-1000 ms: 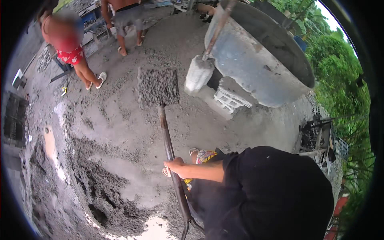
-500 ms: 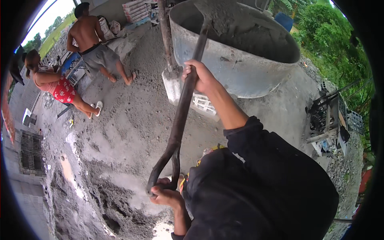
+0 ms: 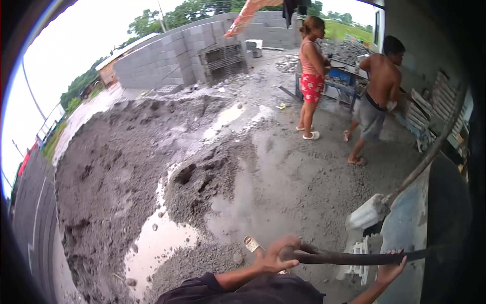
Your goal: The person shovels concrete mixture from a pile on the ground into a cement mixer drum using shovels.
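Observation:
A shovel (image 3: pixel 349 259) with a dark pole and a forked grip lies nearly level across the lower right. Around its grip end is my left hand (image 3: pixel 274 259), closed and slightly blurred. Farther along the pole, my right hand (image 3: pixel 391 269) supports it from below with its fingers wrapped around. The shovel's blade is lost in the dark right rim. Beside my right hand stands a large grey metal tub (image 3: pixel 405 218), only partly in view.
Sand and gravel heaps (image 3: pixel 121 187) cover the left, with a puddle (image 3: pixel 162 243) between them. Two people, one in red shorts (image 3: pixel 312 87) and one in grey shorts (image 3: pixel 370 119), stand near a blue work table. A pole in a white block (image 3: pixel 365 212) leans by the tub.
My view has swung left and up, away from the tub. The shovel, whose mortar-covered blade was over the tub, now lies across the lower right. Both hands keep hold.

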The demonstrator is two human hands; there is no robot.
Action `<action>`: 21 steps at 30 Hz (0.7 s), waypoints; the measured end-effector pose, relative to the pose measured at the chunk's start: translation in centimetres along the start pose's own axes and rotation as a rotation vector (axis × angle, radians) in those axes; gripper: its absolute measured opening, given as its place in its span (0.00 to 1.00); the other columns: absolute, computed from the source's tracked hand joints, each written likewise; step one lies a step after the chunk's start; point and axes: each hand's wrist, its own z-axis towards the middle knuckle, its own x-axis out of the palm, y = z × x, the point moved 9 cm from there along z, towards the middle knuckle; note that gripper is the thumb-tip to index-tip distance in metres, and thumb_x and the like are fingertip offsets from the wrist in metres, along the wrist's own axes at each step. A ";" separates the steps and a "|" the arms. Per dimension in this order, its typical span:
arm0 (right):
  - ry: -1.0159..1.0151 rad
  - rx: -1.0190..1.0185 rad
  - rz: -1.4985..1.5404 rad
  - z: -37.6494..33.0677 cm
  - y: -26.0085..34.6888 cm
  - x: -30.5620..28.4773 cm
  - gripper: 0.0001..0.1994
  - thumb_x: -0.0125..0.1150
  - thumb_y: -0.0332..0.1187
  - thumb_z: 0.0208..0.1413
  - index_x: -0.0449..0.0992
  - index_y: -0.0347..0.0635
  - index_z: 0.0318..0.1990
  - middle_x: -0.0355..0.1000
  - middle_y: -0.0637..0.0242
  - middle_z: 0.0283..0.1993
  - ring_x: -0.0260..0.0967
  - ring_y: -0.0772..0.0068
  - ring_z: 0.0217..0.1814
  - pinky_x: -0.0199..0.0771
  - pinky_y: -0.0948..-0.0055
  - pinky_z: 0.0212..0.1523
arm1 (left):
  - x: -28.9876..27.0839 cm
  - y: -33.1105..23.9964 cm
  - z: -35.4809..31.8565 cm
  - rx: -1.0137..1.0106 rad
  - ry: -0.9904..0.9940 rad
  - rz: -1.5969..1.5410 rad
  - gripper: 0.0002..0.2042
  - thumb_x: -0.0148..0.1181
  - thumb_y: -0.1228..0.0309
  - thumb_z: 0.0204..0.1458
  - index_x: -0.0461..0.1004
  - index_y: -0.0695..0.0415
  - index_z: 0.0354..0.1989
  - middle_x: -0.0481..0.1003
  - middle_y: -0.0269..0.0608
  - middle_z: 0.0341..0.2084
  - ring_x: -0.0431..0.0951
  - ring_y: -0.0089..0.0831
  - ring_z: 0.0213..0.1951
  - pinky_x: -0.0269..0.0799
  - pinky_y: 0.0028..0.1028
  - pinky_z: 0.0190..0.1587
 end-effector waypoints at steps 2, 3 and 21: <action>0.356 0.072 -0.184 -0.1 -1.0 3.4 0.31 0.59 0.53 0.48 0.60 0.42 0.54 0.62 0.59 0.49 0.60 0.58 0.53 0.56 0.57 0.58 | -4.5 1.0 -1.2 -0.173 -0.272 -0.204 0.18 0.61 0.61 0.45 0.67 0.64 0.34 0.69 0.44 0.27 0.71 0.39 0.36 0.68 0.40 0.41; 0.389 0.101 -0.171 0.0 -0.7 4.7 0.31 0.59 0.53 0.48 0.60 0.42 0.54 0.62 0.59 0.49 0.60 0.58 0.53 0.56 0.57 0.58 | -7.0 2.3 -2.5 -0.212 -0.382 -0.256 0.17 0.60 0.61 0.45 0.67 0.64 0.34 0.69 0.43 0.27 0.72 0.38 0.35 0.68 0.38 0.40; 0.711 0.544 0.231 0.9 -28.4 23.8 0.37 0.70 0.46 0.41 0.58 0.54 0.59 0.67 0.58 0.48 0.68 0.56 0.48 0.64 0.55 0.52 | -23.2 19.7 -30.3 -1.237 -1.270 -0.437 0.14 0.52 0.57 0.44 0.65 0.56 0.20 0.64 0.39 0.09 0.64 0.30 0.10 0.64 0.29 0.15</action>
